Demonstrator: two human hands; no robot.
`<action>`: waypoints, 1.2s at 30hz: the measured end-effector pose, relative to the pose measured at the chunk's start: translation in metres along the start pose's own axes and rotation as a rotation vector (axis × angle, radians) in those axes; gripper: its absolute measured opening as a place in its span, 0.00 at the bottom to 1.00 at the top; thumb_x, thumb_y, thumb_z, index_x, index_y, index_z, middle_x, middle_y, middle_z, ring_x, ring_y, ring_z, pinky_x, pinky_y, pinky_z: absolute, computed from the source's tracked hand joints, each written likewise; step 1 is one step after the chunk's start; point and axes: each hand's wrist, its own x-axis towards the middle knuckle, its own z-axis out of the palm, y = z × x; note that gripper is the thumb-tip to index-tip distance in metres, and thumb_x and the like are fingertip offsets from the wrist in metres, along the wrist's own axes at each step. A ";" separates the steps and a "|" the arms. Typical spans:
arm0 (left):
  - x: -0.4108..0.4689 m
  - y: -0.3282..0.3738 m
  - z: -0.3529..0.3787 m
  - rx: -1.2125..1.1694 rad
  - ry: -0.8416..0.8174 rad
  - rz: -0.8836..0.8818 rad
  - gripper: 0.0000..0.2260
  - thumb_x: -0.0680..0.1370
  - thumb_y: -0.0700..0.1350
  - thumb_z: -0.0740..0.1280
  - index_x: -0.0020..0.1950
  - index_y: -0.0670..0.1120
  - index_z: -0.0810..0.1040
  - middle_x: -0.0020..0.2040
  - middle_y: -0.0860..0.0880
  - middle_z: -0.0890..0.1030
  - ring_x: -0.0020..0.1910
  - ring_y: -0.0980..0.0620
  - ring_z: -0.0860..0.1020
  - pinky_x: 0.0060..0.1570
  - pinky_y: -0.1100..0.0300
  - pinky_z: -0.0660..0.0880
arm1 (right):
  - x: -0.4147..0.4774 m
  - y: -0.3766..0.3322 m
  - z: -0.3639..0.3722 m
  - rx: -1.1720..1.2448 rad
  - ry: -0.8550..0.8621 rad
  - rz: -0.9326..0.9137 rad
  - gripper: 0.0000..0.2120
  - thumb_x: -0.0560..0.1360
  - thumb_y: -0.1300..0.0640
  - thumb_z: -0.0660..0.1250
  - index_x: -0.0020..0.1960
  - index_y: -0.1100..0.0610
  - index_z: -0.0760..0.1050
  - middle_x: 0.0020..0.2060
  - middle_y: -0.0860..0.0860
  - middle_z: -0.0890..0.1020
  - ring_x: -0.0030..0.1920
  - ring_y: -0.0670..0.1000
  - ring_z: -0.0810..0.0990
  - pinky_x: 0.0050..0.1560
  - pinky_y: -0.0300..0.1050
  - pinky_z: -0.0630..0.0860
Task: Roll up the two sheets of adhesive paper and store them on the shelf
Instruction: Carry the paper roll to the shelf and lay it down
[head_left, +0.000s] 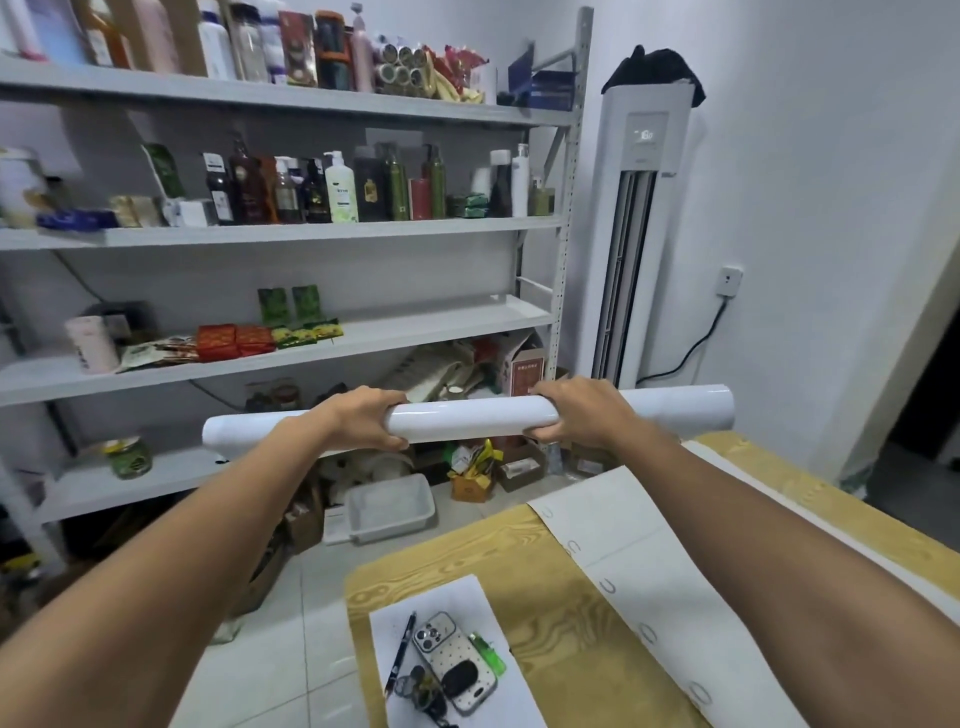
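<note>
Rolled adhesive paper (467, 415) held in mid-air, long axis 9 to 3 o'clock, roughly parallel to shelf (441, 319) edge at 12. Wrapped firmly by left hand (363, 421) and right hand (576, 410), equally near. Second sheet (623, 545) flat on table (545, 639), 5 o'clock.

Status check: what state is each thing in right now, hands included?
rolled sheet: rolled tight, held level in the air before the shelf, not stored.
second sheet: unrolled, lying flat on the table.
left hand: grips the rolled sheet.
right hand: grips the rolled sheet.
air conditioner: display lit, cord plugged into the wall socket.
</note>
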 end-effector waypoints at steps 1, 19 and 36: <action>0.000 -0.007 0.002 -0.003 0.002 0.002 0.19 0.70 0.52 0.71 0.57 0.49 0.72 0.50 0.48 0.78 0.46 0.50 0.75 0.48 0.52 0.74 | 0.005 -0.004 0.003 0.001 0.001 -0.006 0.22 0.69 0.38 0.66 0.57 0.50 0.74 0.48 0.48 0.82 0.47 0.51 0.79 0.40 0.43 0.72; 0.038 -0.158 -0.027 -0.106 -0.005 0.005 0.15 0.66 0.52 0.71 0.51 0.53 0.74 0.44 0.50 0.80 0.39 0.49 0.80 0.38 0.49 0.79 | 0.139 -0.073 0.032 0.042 -0.008 0.027 0.19 0.69 0.39 0.67 0.55 0.49 0.73 0.47 0.46 0.81 0.45 0.49 0.78 0.39 0.42 0.69; 0.146 -0.250 -0.040 -0.034 0.029 0.191 0.15 0.69 0.49 0.72 0.53 0.50 0.74 0.46 0.50 0.79 0.43 0.51 0.77 0.44 0.55 0.75 | 0.234 -0.077 0.068 -0.040 0.014 0.169 0.24 0.68 0.37 0.66 0.60 0.47 0.72 0.48 0.45 0.81 0.46 0.48 0.79 0.43 0.44 0.77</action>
